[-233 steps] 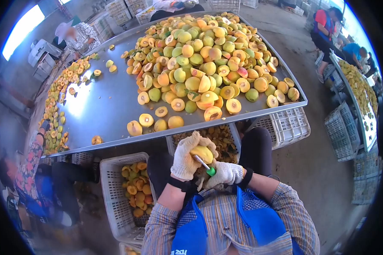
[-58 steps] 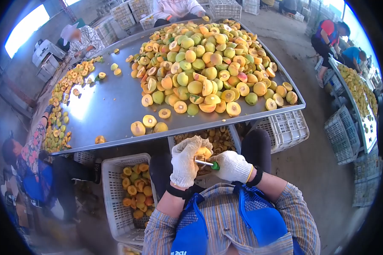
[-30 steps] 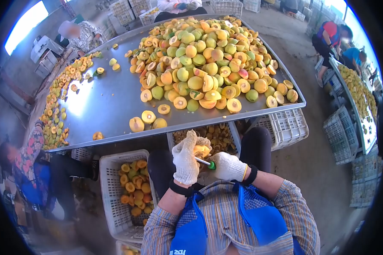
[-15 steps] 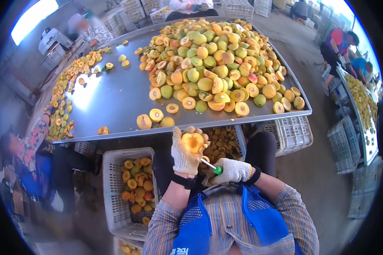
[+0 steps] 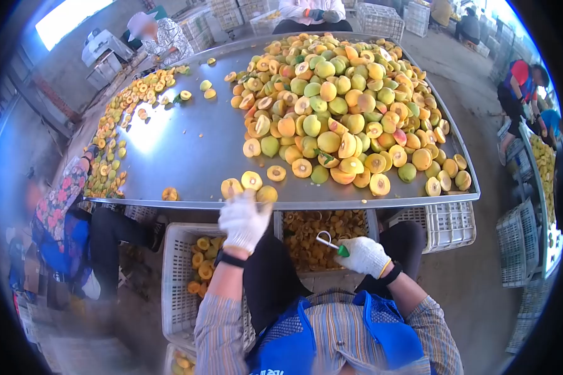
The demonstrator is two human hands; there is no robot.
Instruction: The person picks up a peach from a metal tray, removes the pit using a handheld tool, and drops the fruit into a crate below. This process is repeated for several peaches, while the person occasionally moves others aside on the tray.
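Observation:
My left hand point(image 5: 244, 222), in a white knit glove, reaches to the near edge of the metal table point(image 5: 187, 150). Its slightly blurred fingers are stretched out and hold no fruit that I can see. Just beyond the fingertips lie a cut peach half point(image 5: 231, 188), another half point(image 5: 251, 180) showing its stone, and a yellow peach piece point(image 5: 267, 194). In my right hand point(image 5: 364, 256), also gloved, is a pitting tool point(image 5: 326, 239) with a green handle and a metal loop, held above my lap.
A big heap of peaches point(image 5: 338, 106) covers the table's right side; more halves point(image 5: 106, 156) line its left edge. Below are a crate of pitted halves point(image 5: 172, 275), a bin of brownish pieces point(image 5: 322, 234) and a white crate point(image 5: 450, 225). Co-workers sit around the table.
My left hand has left the tool and moved up and left to the table edge; the peach half it held is gone from it. My right hand has shifted right with the tool.

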